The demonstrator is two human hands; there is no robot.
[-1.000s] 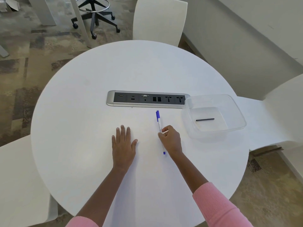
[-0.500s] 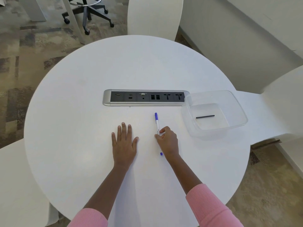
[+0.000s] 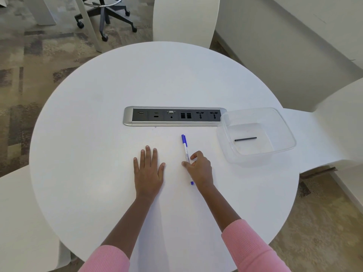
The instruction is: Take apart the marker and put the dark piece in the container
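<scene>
A white marker with a blue cap lies on the round white table, pointing away from me. My right hand rests over its near half, thumb on the left side and fingers on the right, pinching the barrel; a blue end pokes out below the hand. My left hand lies flat on the table to the left, fingers slightly apart, holding nothing. A clear plastic container stands to the right of the marker, with a thin dark rod lying inside on its floor.
A silver and black socket panel is set into the table beyond the marker, touching the container's left corner. White chairs surround the table, and an office stool base stands on the carpet at the back.
The view has shifted slightly. My right hand stays on the marker with its fingers a little more spread. The marker, my left hand and the rod in the container keep their places.
</scene>
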